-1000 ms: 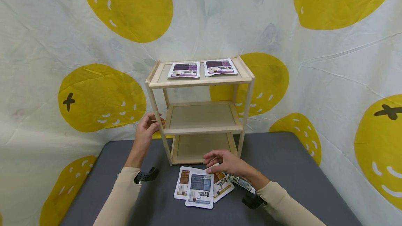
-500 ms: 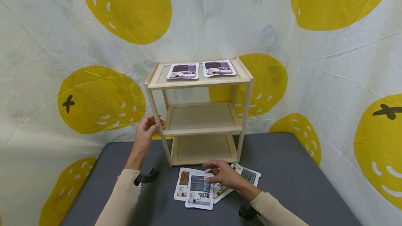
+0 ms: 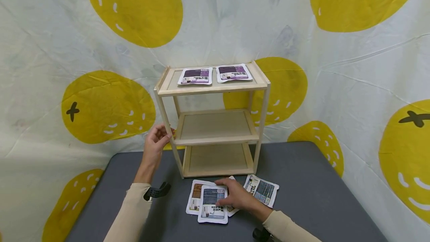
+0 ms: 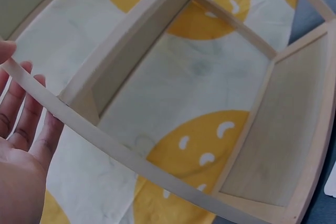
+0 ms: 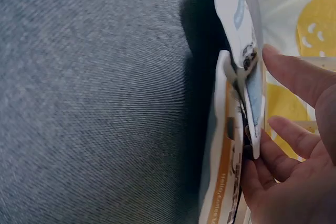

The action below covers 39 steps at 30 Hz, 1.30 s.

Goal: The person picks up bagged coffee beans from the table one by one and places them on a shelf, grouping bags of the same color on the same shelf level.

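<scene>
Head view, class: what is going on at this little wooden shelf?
A person steadies the wooden shelf on the grey table, the left hand gripping its front left post. The right hand rests on the overlapping packets lying in front of it. Another packet lies apart, to their right. Two purple packets lie on the top tier; the other tiers are bare.

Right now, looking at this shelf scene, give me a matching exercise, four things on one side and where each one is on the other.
Things:
1. left hand
2. right hand
3. purple packets
4. middle shelf

Places or states:
A. on the top shelf
B. bare
C. on the rack's front left post
D. on the packets on the table

Pairs: 1-C, 2-D, 3-A, 4-B
</scene>
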Each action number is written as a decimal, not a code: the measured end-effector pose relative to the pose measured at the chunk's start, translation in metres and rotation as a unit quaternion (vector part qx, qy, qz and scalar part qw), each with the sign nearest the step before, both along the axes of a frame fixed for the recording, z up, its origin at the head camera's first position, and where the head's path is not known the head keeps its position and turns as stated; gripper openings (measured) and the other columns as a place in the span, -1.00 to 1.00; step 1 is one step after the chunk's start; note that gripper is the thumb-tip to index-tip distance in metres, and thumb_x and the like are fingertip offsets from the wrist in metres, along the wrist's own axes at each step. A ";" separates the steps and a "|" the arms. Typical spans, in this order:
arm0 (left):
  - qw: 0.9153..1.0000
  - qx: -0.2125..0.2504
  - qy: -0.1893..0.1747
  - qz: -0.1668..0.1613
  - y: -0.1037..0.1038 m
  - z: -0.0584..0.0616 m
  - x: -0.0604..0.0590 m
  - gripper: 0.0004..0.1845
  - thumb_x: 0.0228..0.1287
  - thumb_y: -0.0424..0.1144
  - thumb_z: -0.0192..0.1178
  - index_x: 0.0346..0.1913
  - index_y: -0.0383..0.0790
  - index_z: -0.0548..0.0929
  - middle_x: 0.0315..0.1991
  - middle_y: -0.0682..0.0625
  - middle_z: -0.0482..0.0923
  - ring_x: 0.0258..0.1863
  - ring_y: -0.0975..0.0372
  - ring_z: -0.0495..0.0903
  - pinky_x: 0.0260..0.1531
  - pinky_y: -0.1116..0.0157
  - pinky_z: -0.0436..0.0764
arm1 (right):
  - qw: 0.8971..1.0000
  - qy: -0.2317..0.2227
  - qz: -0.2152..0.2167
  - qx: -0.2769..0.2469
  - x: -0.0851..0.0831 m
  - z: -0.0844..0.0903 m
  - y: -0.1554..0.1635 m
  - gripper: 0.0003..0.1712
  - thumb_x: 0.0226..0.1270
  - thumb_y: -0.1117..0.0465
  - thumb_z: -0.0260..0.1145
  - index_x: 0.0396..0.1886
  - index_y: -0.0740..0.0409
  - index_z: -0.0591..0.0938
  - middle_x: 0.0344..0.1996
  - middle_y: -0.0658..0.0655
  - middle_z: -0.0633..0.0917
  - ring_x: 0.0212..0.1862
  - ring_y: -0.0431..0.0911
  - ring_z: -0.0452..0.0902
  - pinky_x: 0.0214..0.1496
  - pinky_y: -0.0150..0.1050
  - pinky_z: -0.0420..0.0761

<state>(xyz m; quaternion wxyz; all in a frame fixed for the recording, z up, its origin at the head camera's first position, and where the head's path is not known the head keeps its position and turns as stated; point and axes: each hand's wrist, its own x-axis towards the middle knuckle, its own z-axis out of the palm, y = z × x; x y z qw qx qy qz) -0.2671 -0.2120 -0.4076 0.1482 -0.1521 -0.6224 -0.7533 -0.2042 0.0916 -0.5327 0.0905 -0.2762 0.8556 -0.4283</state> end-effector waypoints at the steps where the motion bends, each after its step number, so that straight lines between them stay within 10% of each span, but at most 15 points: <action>1: 1.000 0.005 0.003 -0.002 0.000 -0.001 0.000 -0.63 0.39 -0.50 0.21 0.20 -0.48 0.45 -0.11 -0.11 0.64 -0.13 0.04 0.60 -0.09 0.30 0.70 | 1.000 0.013 0.000 0.012 0.000 -0.001 -0.001 -0.18 -0.01 0.16 0.67 0.26 0.35 0.56 0.17 0.26 0.64 0.19 0.13 0.53 0.27 0.03 0.49; 12: 0.999 0.036 0.017 -0.010 -0.001 -0.003 -0.002 -0.66 0.35 -0.58 0.19 0.16 -0.53 0.49 -0.14 -0.10 0.65 -0.13 0.00 0.61 -0.10 0.29 0.71 | 0.999 0.026 -0.023 0.037 -0.004 -0.005 -0.003 -0.21 -0.05 0.20 0.67 0.26 0.15 0.61 -0.10 -0.01 0.57 -0.11 -0.17 0.45 0.00 -0.22 0.48; 30: 0.999 0.034 -0.002 -0.007 -0.002 -0.003 -0.002 -0.67 0.37 -0.53 0.22 0.15 -0.36 0.51 -0.15 -0.05 0.61 -0.14 0.09 0.61 -0.11 0.35 0.69 | 0.999 -0.006 0.040 -0.035 -0.007 0.005 0.005 -0.53 0.28 0.33 0.45 0.19 0.03 0.71 0.11 0.03 0.72 0.15 -0.09 0.57 0.16 -0.21 0.55; 39: 0.999 0.028 -0.001 -0.024 -0.004 -0.004 -0.002 -0.68 0.40 -0.52 0.20 0.16 -0.33 0.50 -0.08 -0.16 0.59 -0.09 0.03 0.60 -0.04 0.32 0.68 | 0.998 -0.028 0.053 -0.026 -0.008 0.005 0.007 -0.69 0.34 0.35 0.38 0.05 0.07 0.76 0.02 0.06 0.77 -0.59 -0.34 0.24 -0.46 -0.44 0.37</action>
